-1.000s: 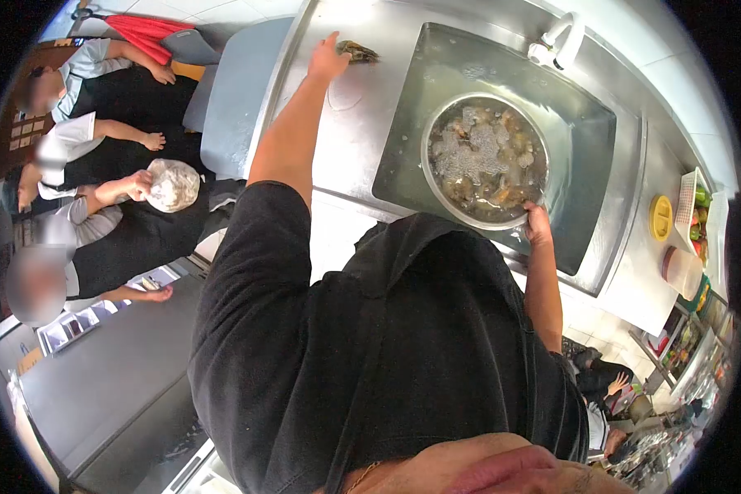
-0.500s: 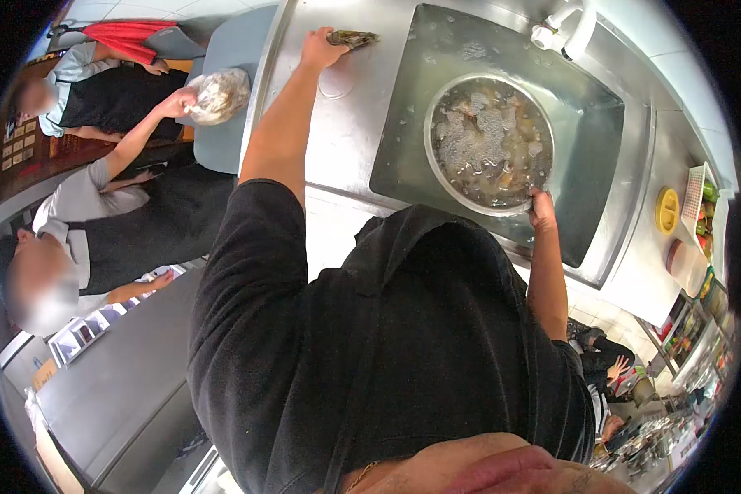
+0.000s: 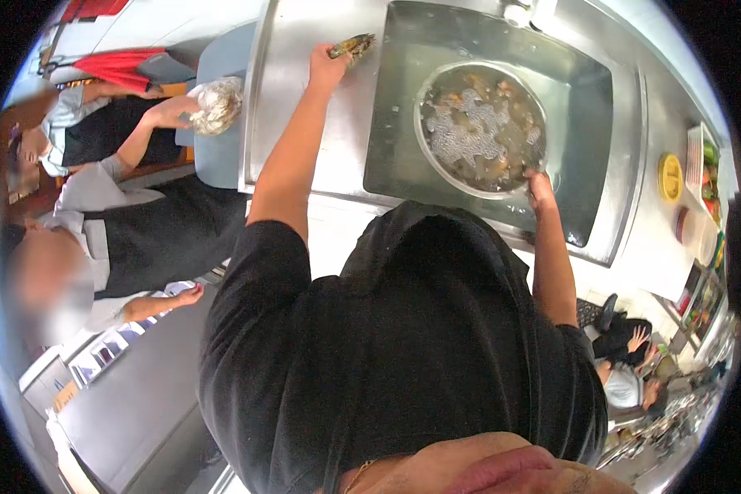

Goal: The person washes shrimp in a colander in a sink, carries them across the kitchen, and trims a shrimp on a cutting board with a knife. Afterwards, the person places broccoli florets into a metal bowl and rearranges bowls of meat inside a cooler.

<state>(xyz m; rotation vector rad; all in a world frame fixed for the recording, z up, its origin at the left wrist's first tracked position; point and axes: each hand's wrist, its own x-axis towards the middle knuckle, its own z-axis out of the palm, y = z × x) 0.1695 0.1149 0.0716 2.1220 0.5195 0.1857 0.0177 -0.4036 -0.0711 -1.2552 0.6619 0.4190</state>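
My left hand (image 3: 328, 67) is closed around one end of a mottled brown-and-yellow, elongated piece (image 3: 353, 46), possibly shellfish. It holds the piece over the steel counter (image 3: 292, 136), left of the sink. What exactly the piece is, I cannot make out. My right hand (image 3: 540, 189) grips the near right rim of a round metal bowl (image 3: 436, 169). Foamy, murky water and brownish pieces (image 3: 502, 90) fill the bowl. It sits in the water of a large rectangular sink (image 3: 580, 156).
A white faucet (image 3: 543, 12) is at the sink's far edge. A yellow round lid (image 3: 670, 177) and a white basket (image 3: 698, 156) are to the right. At left, a person's hand (image 3: 173, 112) holds a plastic bag (image 3: 216, 107); another person stands behind. More people are at lower right.
My left hand has come slightly closer to the sink's left edge, and the piece in it is now tilted upward. My right hand stays on the bowl's rim. The whole view has shifted a little.
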